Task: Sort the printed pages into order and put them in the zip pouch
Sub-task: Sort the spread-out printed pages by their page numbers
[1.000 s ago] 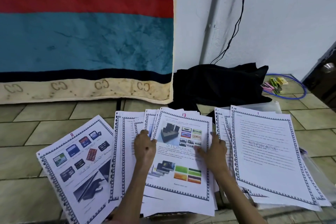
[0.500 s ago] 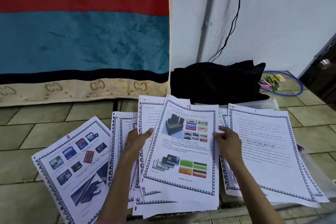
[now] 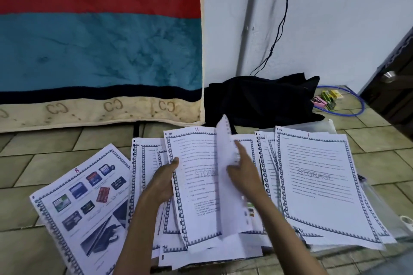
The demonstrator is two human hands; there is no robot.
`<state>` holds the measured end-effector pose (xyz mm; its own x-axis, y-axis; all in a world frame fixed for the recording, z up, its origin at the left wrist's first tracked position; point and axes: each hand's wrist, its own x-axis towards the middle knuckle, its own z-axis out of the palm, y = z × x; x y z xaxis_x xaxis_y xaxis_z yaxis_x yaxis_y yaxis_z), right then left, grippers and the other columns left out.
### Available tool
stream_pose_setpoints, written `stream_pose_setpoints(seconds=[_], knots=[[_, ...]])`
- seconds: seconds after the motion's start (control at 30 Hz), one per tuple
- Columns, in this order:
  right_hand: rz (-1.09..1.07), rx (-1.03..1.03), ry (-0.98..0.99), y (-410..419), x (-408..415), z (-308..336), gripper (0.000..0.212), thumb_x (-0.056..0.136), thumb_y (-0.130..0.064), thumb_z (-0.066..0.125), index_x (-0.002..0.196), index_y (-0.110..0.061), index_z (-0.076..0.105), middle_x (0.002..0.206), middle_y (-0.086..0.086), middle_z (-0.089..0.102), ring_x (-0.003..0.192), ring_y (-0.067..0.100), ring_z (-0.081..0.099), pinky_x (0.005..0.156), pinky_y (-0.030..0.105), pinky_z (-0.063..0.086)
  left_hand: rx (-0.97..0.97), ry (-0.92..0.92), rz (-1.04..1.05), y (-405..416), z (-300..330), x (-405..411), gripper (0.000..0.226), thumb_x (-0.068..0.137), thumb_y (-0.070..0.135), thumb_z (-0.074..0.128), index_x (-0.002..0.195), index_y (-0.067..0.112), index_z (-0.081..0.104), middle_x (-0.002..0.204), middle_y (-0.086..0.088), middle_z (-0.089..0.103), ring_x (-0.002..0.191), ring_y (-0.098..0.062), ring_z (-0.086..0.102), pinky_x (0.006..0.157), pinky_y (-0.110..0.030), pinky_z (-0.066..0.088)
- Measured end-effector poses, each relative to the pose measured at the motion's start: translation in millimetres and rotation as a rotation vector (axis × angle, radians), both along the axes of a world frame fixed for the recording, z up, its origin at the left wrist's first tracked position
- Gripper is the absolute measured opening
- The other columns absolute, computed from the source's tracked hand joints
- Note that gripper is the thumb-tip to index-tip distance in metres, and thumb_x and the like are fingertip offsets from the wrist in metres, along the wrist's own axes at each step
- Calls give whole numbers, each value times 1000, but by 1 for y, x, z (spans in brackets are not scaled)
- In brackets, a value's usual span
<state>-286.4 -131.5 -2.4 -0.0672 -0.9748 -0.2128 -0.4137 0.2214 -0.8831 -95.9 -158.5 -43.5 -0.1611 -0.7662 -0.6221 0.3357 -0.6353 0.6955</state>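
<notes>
Left hand (image 3: 162, 182) grips thin bordered page 11 (image 3: 196, 187) by its edge; right hand (image 3: 242, 173) pinches a curled, edge-on sheet (image 3: 224, 185) above the tiled floor (image 3: 44, 163).

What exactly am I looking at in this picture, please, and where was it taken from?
There is no machine here: a person wears a camera on the head, so you look down along their own arms at a tiled floor. Printed pages with patterned borders lie spread on it. The left hand grips the edge of the middle stack, whose top page is numbered 11. The right hand is turning a loose sheet, which stands on edge between the fingers. To the left lies page 8, showing pictures of memory cards; to the right is page 1. Behind them are a black cloth bag, a striped blanket and, partly under the right pile, a clear pouch.
</notes>
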Motion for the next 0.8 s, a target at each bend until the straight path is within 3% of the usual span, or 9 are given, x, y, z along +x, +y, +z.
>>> stream_pose_setpoints(seconds=[0.07, 0.17, 0.23, 0.33, 0.43, 0.5, 0.67, 0.73, 0.8], knots=[[20, -36, 9, -2, -21, 8, 66, 86, 9, 39, 142, -26, 35, 145, 2, 41, 88, 7, 56, 65, 13, 43, -42, 8, -29, -1, 3, 1, 60, 96, 51, 23, 130, 10, 51, 126, -14, 60, 98, -26, 65, 79, -38, 53], [98, 82, -137, -1, -21, 18, 32, 96, -16, 47, 126, -25, 57, 130, -9, 51, 123, 8, 46, 91, 20, 36, -70, 21, -168, 3, 22, -20, 94, 80, 76, 3, 119, 16, 63, 100, -6, 69, 83, -20, 65, 71, -31, 53], [154, 111, -174, 0, -13, 24, 32, 91, -40, 53, 116, -24, 65, 115, -15, 58, 109, 3, 53, 85, 25, 40, -106, -16, -232, 5, 34, -41, 97, 78, 78, -4, 118, 19, 63, 103, -1, 67, 96, -20, 60, 82, -35, 49], [42, -18, -8, -5, -18, 21, 22, 88, -23, 63, 106, -11, 66, 106, 6, 70, 90, 17, 64, 72, 25, 48, -170, -130, -207, 8, 36, -55, 80, 87, 71, 7, 116, 21, 62, 106, 3, 65, 105, -21, 60, 86, -36, 47], [-40, -22, 13, -10, -38, 13, 32, 87, -5, 61, 119, -4, 57, 117, 15, 65, 96, 24, 63, 84, 33, 51, -309, -880, -129, 5, 15, -37, 46, 91, 49, 47, 121, 16, 58, 123, -9, 57, 121, -30, 51, 100, -37, 41], [1, -52, -21, -12, -45, 9, 58, 84, -2, 64, 137, -13, 42, 132, 7, 57, 114, 22, 58, 100, 42, 46, -248, -1214, -128, 8, 9, -29, 51, 89, 35, 57, 131, 9, 47, 134, -15, 46, 127, -35, 40, 98, -41, 40], [69, -99, 43, -15, -32, 4, 99, 85, -3, 64, 149, -30, -6, 157, -5, 17, 142, 15, 24, 107, 24, 26, -162, -1074, -21, 8, 3, -20, 65, 80, 9, 71, 132, -1, 34, 125, -25, 52, 101, -29, 58, 76, -31, 49], [74, -85, 103, -15, -22, 2, 98, 87, -4, 61, 148, -29, -12, 156, 6, 22, 140, 26, 29, 102, 27, 32, -191, -951, 131, 8, 1, -8, 47, 80, -5, 66, 123, -2, 46, 113, -24, 63, 74, -17, 59, 54, -14, 46], [94, -72, 170, -14, -12, 1, 97, 89, -5, 58, 147, -26, -16, 151, 16, 30, 130, 36, 42, 96, 33, 40, -221, -960, 204, 9, 1, 7, 33, 77, -2, 70, 109, -1, 62, 106, -20, 68, 79, -19, 62, 62, -14, 45]])
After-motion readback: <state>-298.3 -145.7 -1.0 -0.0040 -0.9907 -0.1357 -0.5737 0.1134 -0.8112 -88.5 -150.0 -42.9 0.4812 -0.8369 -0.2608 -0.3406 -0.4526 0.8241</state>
